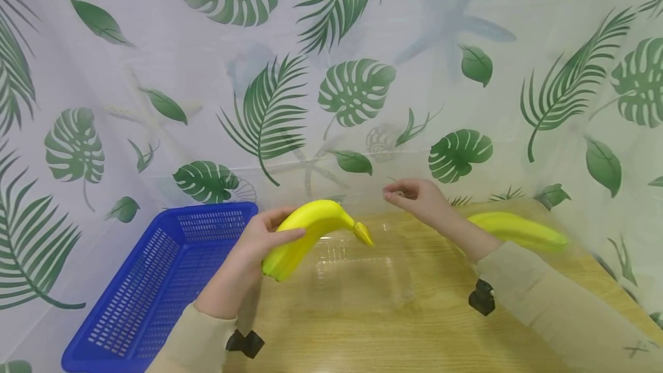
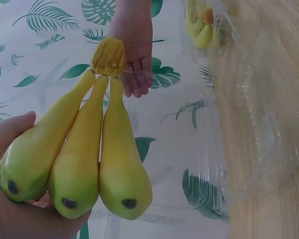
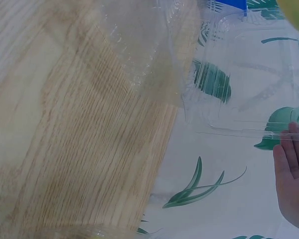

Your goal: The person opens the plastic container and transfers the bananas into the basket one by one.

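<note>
In the head view my left hand grips a bunch of bananas over a clear plastic box. Three greenish banana tips and a brown-yellow stem show on the bunch in the left wrist view, with the left thumb along its side. The box's clear lid is raised. At the lid's edge, my right hand pinches with thumb and fingers. The right fingers overlap that edge in the right wrist view, where the thumb is hidden.
A blue perforated basket stands left of the box. More yellow bananas lie at the right, beyond my right forearm, in clear plastic. Behind the wooden table hangs a leaf-printed cloth.
</note>
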`<state>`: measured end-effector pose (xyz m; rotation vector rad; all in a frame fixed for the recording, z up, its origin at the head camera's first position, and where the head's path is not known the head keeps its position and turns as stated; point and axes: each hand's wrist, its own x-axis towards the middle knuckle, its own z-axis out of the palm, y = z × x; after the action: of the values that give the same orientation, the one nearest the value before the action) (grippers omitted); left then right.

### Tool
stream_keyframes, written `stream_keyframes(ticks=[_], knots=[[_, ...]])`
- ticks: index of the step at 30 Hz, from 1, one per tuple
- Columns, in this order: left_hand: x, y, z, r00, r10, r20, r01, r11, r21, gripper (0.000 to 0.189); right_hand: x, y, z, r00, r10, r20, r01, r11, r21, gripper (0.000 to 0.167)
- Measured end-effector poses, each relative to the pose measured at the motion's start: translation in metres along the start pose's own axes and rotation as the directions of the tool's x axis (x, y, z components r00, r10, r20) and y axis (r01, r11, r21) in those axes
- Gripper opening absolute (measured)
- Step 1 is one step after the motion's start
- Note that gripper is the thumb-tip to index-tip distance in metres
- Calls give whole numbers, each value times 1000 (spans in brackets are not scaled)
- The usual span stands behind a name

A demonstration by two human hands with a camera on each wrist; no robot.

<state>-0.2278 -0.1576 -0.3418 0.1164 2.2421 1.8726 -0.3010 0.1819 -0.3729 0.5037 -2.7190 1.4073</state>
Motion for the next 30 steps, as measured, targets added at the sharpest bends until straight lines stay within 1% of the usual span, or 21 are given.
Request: stream_keyframes(ticks=[7,12,18,23,30], knots=[[-4,6,-11,1000,8,-7,-8,1000,1,57,0,0,-1,1000,-1,-4,1,1000,8,38],[-6,7,-18,999,-7,-32,7,1000,7,57,0,1,-1,1000,-5,-6,5,1000,13,38],[-10,9,-31,997,-22,-71,25,999,37,57,0,1,-1,1000,-8,-1,8,1000,16,37],[-14,12,-40,996,-28,-83,31,999,32,59,0,-1,-2,1000,-13,-3,13,1000,21,37],[-21,16,-53,995,-4,-95,6,1000,15,60,-1,0,-2,1000,-8,-4,8,1000,24,37]])
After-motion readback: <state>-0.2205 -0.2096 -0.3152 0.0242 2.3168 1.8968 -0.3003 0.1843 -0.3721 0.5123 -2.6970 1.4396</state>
